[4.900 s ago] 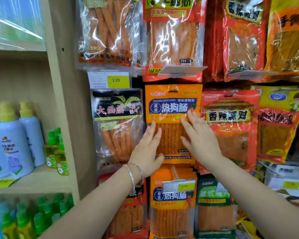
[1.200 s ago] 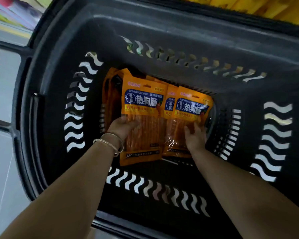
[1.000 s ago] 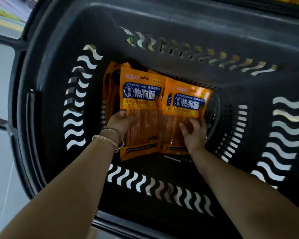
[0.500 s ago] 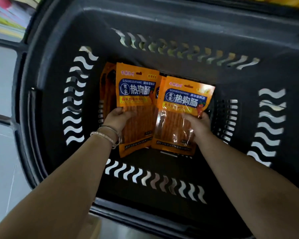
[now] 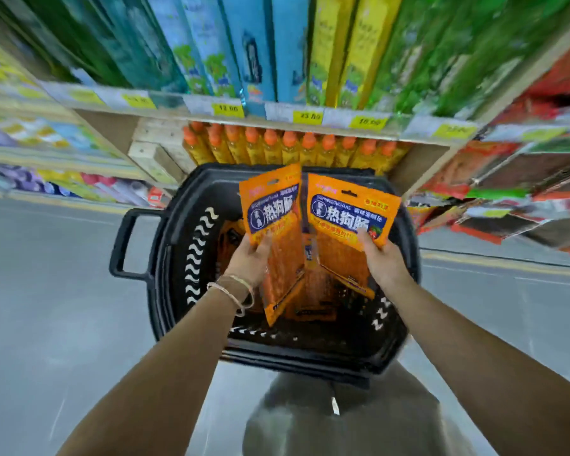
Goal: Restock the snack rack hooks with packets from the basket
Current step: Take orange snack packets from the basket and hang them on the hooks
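Observation:
A black plastic basket (image 5: pixel 178 258) stands on the floor below me. My left hand (image 5: pixel 249 261) grips an orange snack packet (image 5: pixel 273 209) with a blue label, lifted above the basket. My right hand (image 5: pixel 384 261) holds a second orange packet (image 5: pixel 349 212) of the same kind beside it. More orange packets (image 5: pixel 313 291) lie inside the basket beneath the two raised ones. The snack rack (image 5: pixel 507 192) with hanging red and green packets shows blurred at the right edge.
A wooden shelf (image 5: pixel 277 121) with yellow price tags runs across the top, with orange-capped bottles (image 5: pixel 290 149) under it and tall boxes (image 5: pixel 277 44) above. Grey floor (image 5: pixel 46 291) spreads on both sides of the basket. Its handle (image 5: pixel 122 241) sticks out left.
Both hands have lifted their orange packets up out of the basket. My view has risen from inside the basket to the shelves and floor.

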A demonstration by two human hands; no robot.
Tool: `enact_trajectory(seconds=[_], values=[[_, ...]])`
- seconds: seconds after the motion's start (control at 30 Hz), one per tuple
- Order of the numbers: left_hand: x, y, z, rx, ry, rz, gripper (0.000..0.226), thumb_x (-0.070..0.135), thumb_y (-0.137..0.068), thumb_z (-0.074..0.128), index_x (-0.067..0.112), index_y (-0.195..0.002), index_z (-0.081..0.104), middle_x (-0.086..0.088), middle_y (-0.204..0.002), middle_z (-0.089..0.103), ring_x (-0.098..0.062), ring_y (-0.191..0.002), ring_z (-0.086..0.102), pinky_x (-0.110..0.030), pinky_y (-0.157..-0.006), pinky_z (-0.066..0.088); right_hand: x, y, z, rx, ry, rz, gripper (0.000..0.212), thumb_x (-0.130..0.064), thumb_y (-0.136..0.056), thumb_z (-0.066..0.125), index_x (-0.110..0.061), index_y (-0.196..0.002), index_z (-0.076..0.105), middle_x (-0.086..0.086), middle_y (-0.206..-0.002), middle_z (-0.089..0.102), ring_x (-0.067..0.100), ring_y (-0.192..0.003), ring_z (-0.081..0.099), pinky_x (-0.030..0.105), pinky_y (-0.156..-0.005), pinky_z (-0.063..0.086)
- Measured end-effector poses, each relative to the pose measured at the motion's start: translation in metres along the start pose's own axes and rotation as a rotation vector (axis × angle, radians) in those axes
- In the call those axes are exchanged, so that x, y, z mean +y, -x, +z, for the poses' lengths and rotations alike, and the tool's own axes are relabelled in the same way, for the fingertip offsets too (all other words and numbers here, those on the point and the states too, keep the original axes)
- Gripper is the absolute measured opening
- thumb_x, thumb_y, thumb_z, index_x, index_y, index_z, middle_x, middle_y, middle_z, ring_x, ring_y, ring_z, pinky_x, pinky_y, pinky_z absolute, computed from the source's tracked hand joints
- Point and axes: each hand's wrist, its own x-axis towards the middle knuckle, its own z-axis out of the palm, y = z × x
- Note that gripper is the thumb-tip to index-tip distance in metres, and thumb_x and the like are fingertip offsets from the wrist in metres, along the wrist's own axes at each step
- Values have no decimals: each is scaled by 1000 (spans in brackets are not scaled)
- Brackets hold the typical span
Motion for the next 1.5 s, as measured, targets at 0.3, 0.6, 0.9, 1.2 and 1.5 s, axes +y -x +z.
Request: enact_trajectory(seconds=[0.3,0.6,0.9,1.2,1.5], values=[[136,100,67,40,112,327,40,48,-96,41,15,-101,64,2,-113,59,-17,-107,54,-12,-79,34,-84,76,-178,269,-90,-422,20,-26,-99,48,-32,-81,57,-28,-74,58,-14,-66,54,1,-69,38],[289,210,190,108,254,828,18,33,-93,56,20,-95,68,-10,-93,71,-25,-85,66,-31,-72,50,-154,108,-397,451,-114,-694,26,-33,-95,53,-10,-92,66,19,-101,69,24,-93,63,25,-75,44],[413,271,236,251,435,982,21,31,-91,58,21,-72,60,16,-60,64,2,-55,59,-17,-55,48,-255,118,-531,507,-248,-884,18,-32,-90,60,-26,-73,61,-14,-65,65,-9,-56,56,10,-50,42],[502,282,228,259,523,1107,17,38,-80,62,33,-65,68,12,-61,69,-5,-58,65,-25,-57,52,-367,90,-560,418,-394,-950,15,-38,-92,55,-25,-85,56,-2,-92,61,17,-88,55,22,-77,43],[555,254,233,120,613,1118,16,34,-79,63,23,-69,67,3,-68,72,-12,-61,69,-26,-52,54,-429,59,-556,275,-445,-938,14,-32,-92,55,-21,-85,61,1,-86,66,17,-73,62,26,-63,46]])
